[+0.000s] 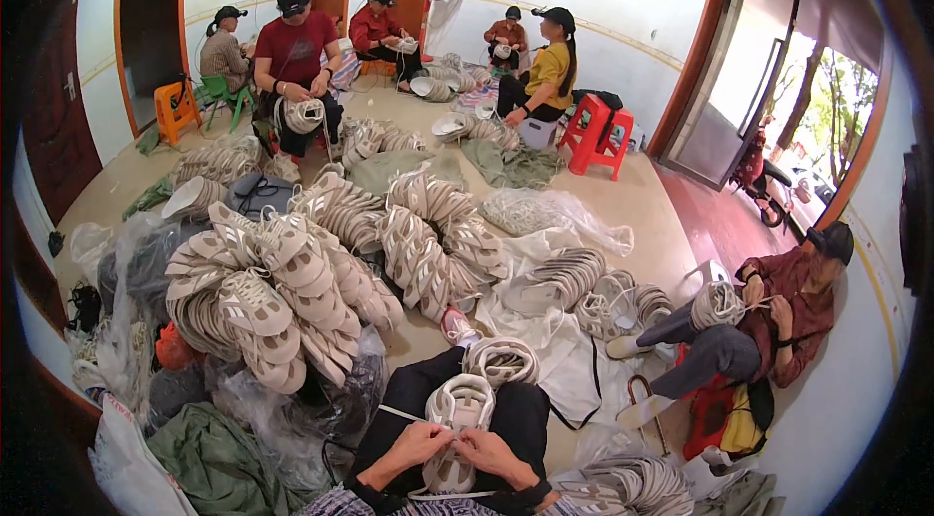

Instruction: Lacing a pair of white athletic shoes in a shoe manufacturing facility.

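On my lap lies a beige shoe upper [463,401] with tan patches, its opening facing away from me. My left hand [420,444] is closed in a pinch over its lacing, and my right hand [489,454] pinches right beside it, fingertips nearly touching. Both grip the white shoelace [401,415], one length of which runs out to the left past my left hand; another length lies across the bottom near my wrists. The exact spot between the fingertips is hidden. Just beyond, a second bundle of uppers [502,361] rests between my knees.
Large piles of shoe uppers [258,307] cover the floor ahead and left. More uppers [632,487] lie by my right side. A green sack [216,458] sits at my left. A person [788,312] laces uppers on the right; several others work farther back near a red stool [595,135].
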`<state>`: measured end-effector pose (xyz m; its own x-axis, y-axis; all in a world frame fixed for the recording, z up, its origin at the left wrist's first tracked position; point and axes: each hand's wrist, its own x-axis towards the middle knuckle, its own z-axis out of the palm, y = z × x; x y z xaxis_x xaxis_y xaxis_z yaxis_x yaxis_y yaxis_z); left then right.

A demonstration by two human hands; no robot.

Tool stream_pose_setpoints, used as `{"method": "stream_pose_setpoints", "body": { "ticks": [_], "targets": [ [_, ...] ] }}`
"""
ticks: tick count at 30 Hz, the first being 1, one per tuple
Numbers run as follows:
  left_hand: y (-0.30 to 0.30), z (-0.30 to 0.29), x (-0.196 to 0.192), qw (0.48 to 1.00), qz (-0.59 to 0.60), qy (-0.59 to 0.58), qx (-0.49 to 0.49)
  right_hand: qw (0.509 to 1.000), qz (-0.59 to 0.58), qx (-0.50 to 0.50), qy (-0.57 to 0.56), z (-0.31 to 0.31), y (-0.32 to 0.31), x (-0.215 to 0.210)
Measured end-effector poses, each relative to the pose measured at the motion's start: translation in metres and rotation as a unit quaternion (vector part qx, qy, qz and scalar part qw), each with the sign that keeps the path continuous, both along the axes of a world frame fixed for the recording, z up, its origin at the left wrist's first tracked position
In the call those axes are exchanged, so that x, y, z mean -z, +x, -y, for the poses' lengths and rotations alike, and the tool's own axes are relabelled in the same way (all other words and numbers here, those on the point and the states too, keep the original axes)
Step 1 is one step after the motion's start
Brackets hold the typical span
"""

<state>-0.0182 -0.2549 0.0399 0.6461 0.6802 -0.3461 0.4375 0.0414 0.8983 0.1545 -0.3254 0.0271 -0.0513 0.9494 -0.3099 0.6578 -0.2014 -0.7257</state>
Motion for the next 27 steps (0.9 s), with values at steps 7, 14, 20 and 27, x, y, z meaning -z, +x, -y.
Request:
{"method": "stream_pose_setpoints", "body": {
  "ticks": [7, 14, 20, 27],
  "targets": [
    [0.002, 0.011, 0.034, 0.975, 0.016, 0.189, -0.119, 0.99, -0.021, -0.042, 0.133, 0.015, 0.009, -0.001],
    [0.025, 0.03, 0.05, 0.976, 0.039, 0.188, -0.098, 0.992, -0.075, 0.027, 0.096, 0.025, 0.003, -0.011],
    [0.024, 0.043, 0.05, 0.986, 0.022, 0.122, -0.107, 0.995, -0.044, 0.021, 0.082, 0.036, 0.0, -0.006],
    [0.022, 0.046, 0.036, 0.985, -0.04, 0.107, -0.129, 0.993, -0.045, 0.024, 0.107, 0.043, 0.0, 0.007]
  ]
}}
